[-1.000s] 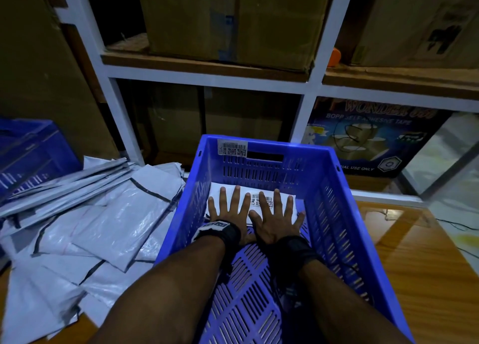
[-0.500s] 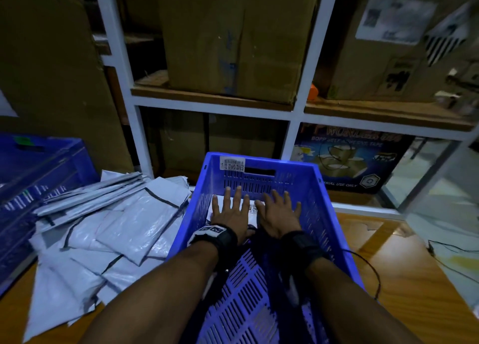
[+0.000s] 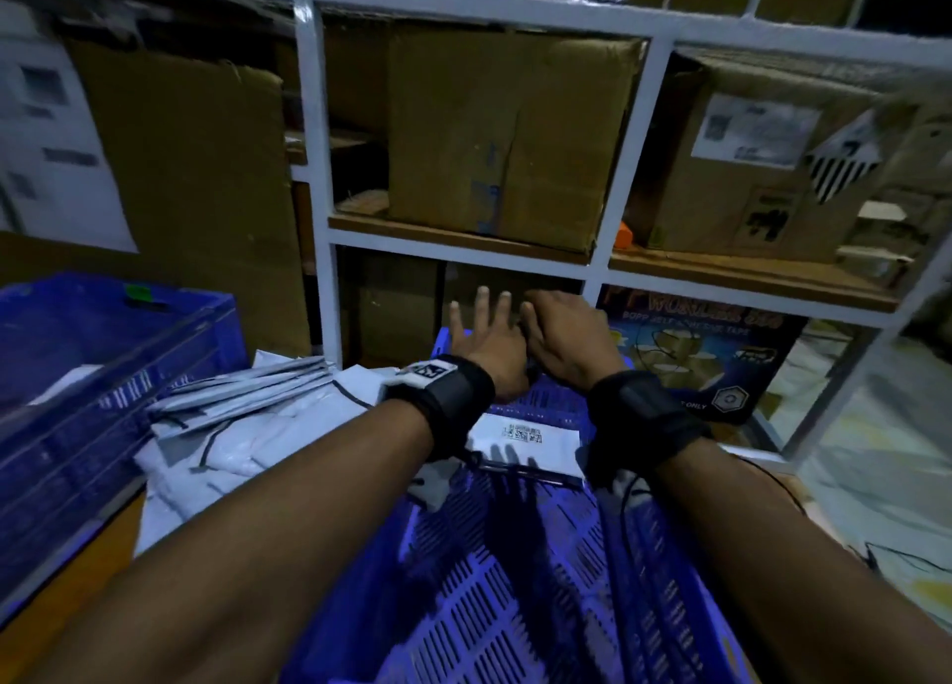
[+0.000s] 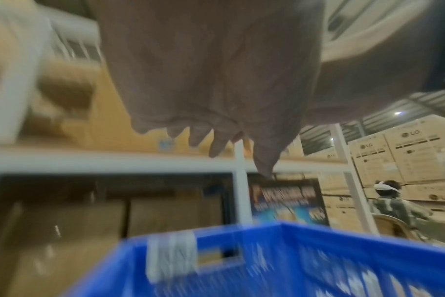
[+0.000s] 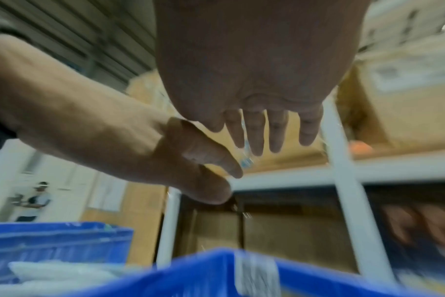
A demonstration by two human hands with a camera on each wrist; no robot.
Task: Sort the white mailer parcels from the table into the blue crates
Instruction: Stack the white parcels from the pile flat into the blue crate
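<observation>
A white mailer parcel [image 3: 525, 442] with a barcode label lies flat at the far end of the blue crate [image 3: 494, 570] in front of me. Both hands hover above the crate's far rim, holding nothing. My left hand [image 3: 484, 338] has its fingers spread and straight. My right hand [image 3: 561, 338] is just right of it, fingers loose. A heap of white mailer parcels [image 3: 247, 426] lies on the table left of the crate. In the wrist views the left hand [image 4: 216, 128] and right hand [image 5: 262, 124] show empty palms over the crate rim [image 4: 267, 231].
A second blue crate [image 3: 98, 374] stands at the far left. White shelving [image 3: 592, 266] with cardboard boxes [image 3: 505, 137] rises right behind the crate. The wooden table [image 3: 56, 580] shows at the lower left. Another person [image 4: 391, 203] sits far off to the right.
Both hands have lifted off the parcel in the crate and risen above its far rim. The parcel stays lying in the crate. My view has tilted upward.
</observation>
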